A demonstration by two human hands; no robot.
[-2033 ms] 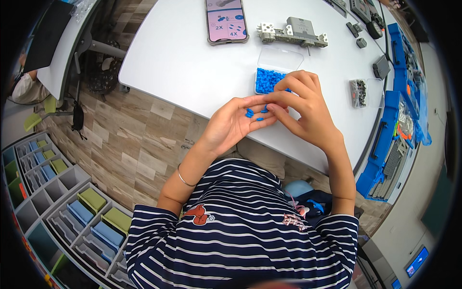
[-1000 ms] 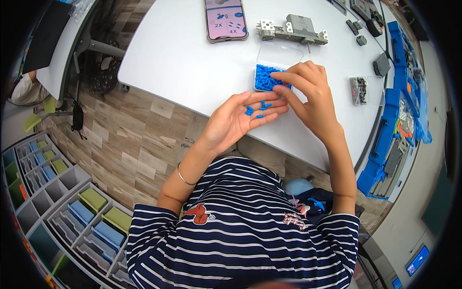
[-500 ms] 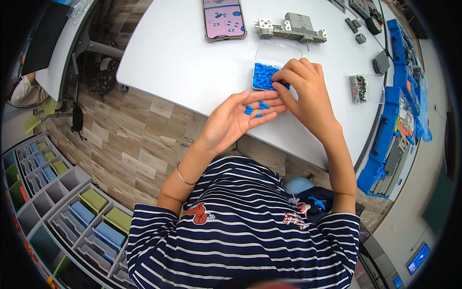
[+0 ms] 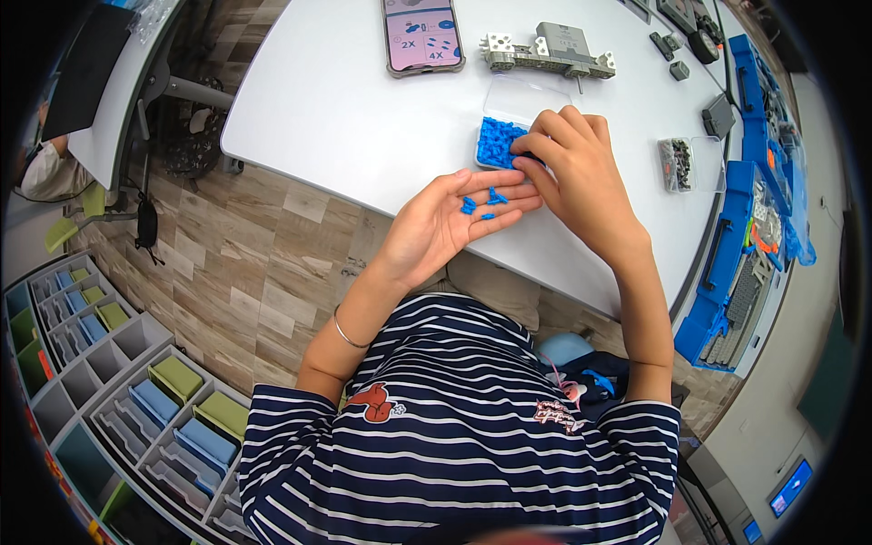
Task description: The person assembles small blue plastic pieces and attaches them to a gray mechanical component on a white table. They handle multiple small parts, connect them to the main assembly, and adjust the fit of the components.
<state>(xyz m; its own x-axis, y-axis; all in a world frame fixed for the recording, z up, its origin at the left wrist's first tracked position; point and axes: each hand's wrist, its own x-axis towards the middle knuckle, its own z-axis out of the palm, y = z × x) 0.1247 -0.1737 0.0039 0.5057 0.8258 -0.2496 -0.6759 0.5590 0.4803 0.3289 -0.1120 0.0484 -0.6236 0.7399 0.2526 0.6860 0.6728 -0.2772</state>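
My left hand (image 4: pixel 447 221) lies palm up over the near edge of the white table (image 4: pixel 345 109), with a few small blue plastic pegs (image 4: pixel 481 203) resting on its fingers. My right hand (image 4: pixel 574 177) reaches over it, fingertips down in a small clear tray full of blue pegs (image 4: pixel 496 143). Whether those fingertips pinch a peg is hidden. Beyond the tray lies a grey and white brick-built assembly (image 4: pixel 549 50), with a phone (image 4: pixel 422 36) showing a parts picture to its left.
A small clear box of dark parts (image 4: pixel 678 163) sits right of my right hand. Blue parts trays (image 4: pixel 738 263) line the table's right edge, with dark pieces (image 4: pixel 718 115) nearby. Storage shelves with green and blue bins (image 4: pixel 136 381) stand at lower left.
My right hand has moved from my left palm out to the tray of blue pegs. My left hand has opened flatter, showing the pegs on it.
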